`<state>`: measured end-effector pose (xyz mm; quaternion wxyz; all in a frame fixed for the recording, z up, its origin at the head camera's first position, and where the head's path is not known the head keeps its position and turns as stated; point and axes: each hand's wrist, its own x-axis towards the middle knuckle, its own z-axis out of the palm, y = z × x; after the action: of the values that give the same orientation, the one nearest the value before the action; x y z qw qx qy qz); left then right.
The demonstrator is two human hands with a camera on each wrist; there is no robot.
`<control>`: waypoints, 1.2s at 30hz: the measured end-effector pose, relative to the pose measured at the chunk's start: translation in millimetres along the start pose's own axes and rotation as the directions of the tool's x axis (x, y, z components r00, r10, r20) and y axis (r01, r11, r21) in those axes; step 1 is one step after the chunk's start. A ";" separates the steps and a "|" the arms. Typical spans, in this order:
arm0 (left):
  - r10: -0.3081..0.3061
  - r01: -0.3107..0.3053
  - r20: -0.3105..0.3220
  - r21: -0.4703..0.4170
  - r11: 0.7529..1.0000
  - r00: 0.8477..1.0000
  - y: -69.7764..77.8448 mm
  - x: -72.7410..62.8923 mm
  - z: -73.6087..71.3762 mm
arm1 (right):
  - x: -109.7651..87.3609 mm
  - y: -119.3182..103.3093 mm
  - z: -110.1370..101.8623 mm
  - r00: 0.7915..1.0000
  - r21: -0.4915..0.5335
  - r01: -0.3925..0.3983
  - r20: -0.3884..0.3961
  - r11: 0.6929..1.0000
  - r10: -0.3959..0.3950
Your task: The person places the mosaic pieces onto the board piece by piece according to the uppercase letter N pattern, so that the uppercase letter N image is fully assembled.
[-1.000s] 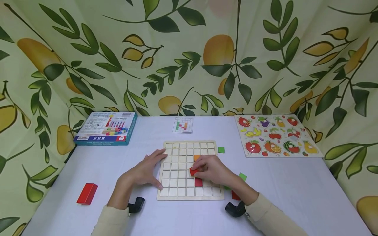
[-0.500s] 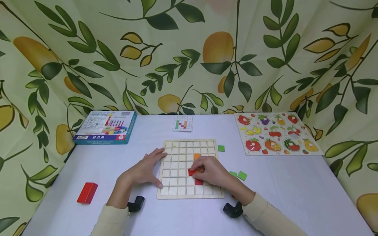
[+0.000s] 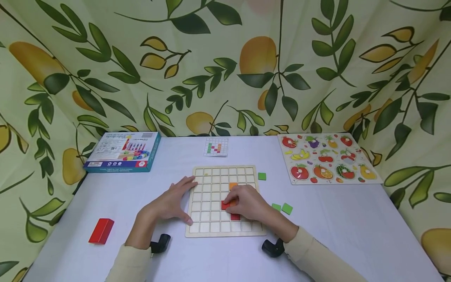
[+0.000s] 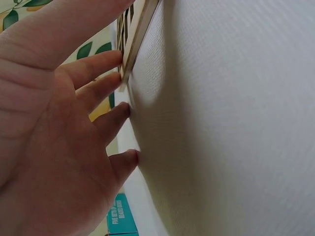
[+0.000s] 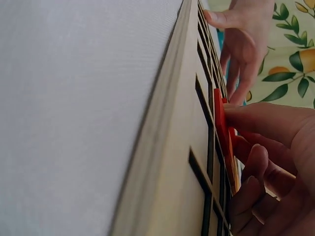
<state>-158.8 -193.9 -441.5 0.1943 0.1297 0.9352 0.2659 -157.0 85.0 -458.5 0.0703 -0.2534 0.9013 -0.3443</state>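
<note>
A wooden grid board (image 3: 206,235) lies in front of me. My left hand (image 3: 169,203) rests at its left side, fingers spread, with thumb and fingertips at the edge. In the left wrist view these fingers look straight and hold nothing. My right hand (image 3: 251,203) is over the board, thumb and finger pinching a small red square tile (image 3: 224,205) at a cell. A second red tile (image 3: 235,217) sits in the cell diagonally below it. Above is an orange tile (image 3: 233,186); another orange tile is partly hidden under the right fingers.
Green tiles (image 3: 287,208) lie right of the board, with one more green tile (image 3: 262,176) higher up. A red block (image 3: 101,231) is at far left. Behind stand a game box (image 3: 121,152), a coloured pattern card (image 3: 215,147) and a fruit puzzle board (image 3: 329,159).
The right hand and its red tile have shifted slightly left, and the tile has gone from tilted to flatter. Green tiles came out from behind the right forearm. The left hand stays put.
</note>
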 end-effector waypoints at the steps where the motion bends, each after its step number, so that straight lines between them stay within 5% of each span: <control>1: 0.001 -0.001 0.000 -0.003 1.000 1.000 0.0 -0.1 0.1 | 0.5 0.2 -0.4 1.000 0.006 0.001 0.004 1.000 -0.001; 11: 0.006 -0.006 0.006 -0.007 1.000 1.000 0.5 -0.4 0.5 | 2.3 2.7 -1.3 0.999 0.068 -0.029 0.048 0.997 0.026; 23: 0.016 -0.016 0.006 -0.011 1.000 1.000 0.3 -0.8 -1.9 | 5.2 1.8 0.8 0.999 0.060 -0.044 0.003 0.997 0.044; 36: -0.006 0.006 0.010 -0.034 0.999 1.000 1.3 -3.2 -0.7 | 3.1 2.3 -2.4 0.997 0.103 -0.044 0.066 0.994 0.037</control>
<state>-156.1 -194.3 -439.2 0.2018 0.1248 0.9300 0.2807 -161.4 86.3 -458.0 0.1191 -0.2419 0.8843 -0.3812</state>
